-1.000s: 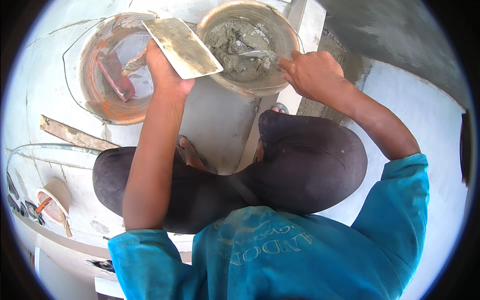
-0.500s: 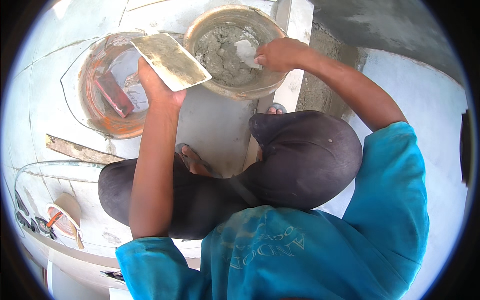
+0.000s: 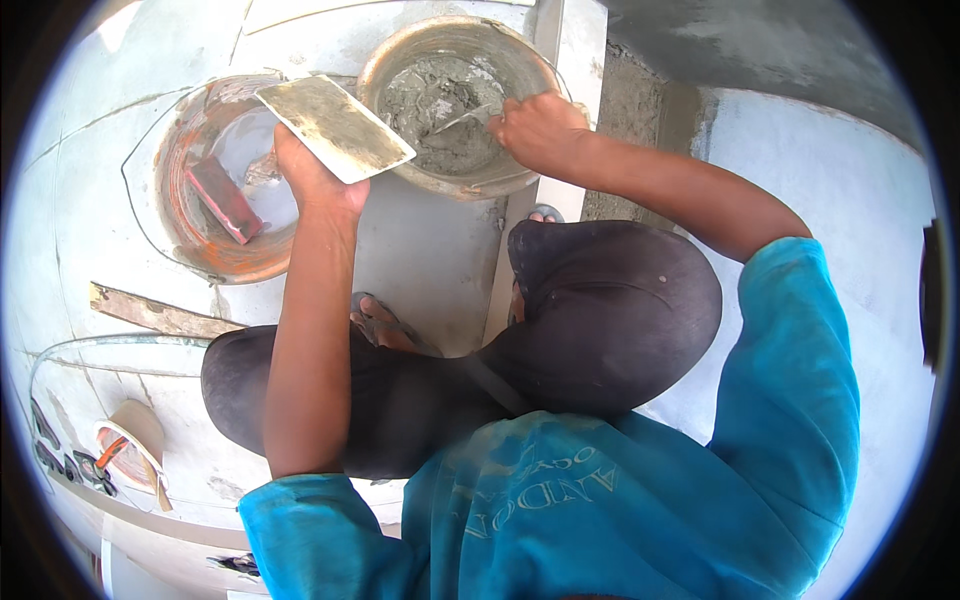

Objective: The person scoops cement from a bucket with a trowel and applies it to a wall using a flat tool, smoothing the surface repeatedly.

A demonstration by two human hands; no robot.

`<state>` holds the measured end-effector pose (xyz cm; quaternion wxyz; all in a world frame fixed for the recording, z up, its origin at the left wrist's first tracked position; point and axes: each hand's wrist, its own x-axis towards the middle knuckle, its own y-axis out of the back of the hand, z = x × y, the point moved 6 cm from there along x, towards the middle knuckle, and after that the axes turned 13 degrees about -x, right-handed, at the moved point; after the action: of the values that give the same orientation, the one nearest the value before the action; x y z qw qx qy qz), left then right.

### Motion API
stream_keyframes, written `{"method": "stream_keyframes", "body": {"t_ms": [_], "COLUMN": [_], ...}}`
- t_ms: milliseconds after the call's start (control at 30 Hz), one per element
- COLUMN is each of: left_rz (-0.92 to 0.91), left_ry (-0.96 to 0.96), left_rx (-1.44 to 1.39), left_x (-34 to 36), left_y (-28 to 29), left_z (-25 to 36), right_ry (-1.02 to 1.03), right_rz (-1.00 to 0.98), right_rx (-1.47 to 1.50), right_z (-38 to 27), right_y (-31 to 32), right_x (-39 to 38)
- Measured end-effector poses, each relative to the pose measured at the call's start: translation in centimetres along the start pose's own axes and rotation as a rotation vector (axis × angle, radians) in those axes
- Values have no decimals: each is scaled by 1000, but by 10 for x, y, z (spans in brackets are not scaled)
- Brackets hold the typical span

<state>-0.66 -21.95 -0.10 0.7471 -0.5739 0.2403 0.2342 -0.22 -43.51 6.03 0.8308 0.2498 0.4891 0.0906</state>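
Observation:
My left hand (image 3: 316,175) grips a pale rectangular board (image 3: 335,128) from below, its top smeared with grey-brown mortar, its fingers mostly hidden under it. My right hand (image 3: 535,130) holds a trowel (image 3: 458,122) whose blade rests in the wet grey mortar (image 3: 420,90) inside a round bucket (image 3: 378,62). The board's right part sits beside this bucket's left rim. To the left, a second round bucket (image 3: 175,145), stained orange, contains pale liquid, a red block-shaped tool (image 3: 222,198) and something brush-like, partly hidden by my left hand.
A wooden strip (image 3: 150,309) and a hose (image 3: 120,345) lie left of my knees. A small bucket with tool handles (image 3: 135,445) stands at the lower left, beside dark objects (image 3: 85,465). A grey wall (image 3: 760,50) and a pale ledge (image 3: 760,140) are at the right.
My right hand has moved left into the mortar bucket, the trowel blade shifting within the mortar. My left hand still holds the board. The view has shifted slightly.

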Motion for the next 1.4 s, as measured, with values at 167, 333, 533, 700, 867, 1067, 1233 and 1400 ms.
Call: {"method": "stream_keyframes", "body": {"t_ms": [167,333,533,700,867,1067,1233,1400], "left_rz": [-23,-37,-36,-66,-15,-40,-82,-10], "left_ry": [55,32,39,39,65,24,25,-4], "left_rx": [-13,0,8,3,33,-2,45,77], "left_x": [0,-1,2,6,9,4,4,3], "left_y": [3,-1,4,7,13,9,3,4], "left_z": [-4,-2,-3,2,0,-1,-3,1], "right_ry": [-139,-212,-159,-133,139,34,14,-176], "right_rz": [26,-318,-118,-133,312,334,-43,-277], "right_rx": [491,760,493,99,-673,-276,257,885], "right_z": [30,24,58,85,-20,-10,11,30], "right_y": [-30,-42,-27,18,35,2,-27,-35], "right_x": [23,45,-4,71,33,-13,32,40]}}
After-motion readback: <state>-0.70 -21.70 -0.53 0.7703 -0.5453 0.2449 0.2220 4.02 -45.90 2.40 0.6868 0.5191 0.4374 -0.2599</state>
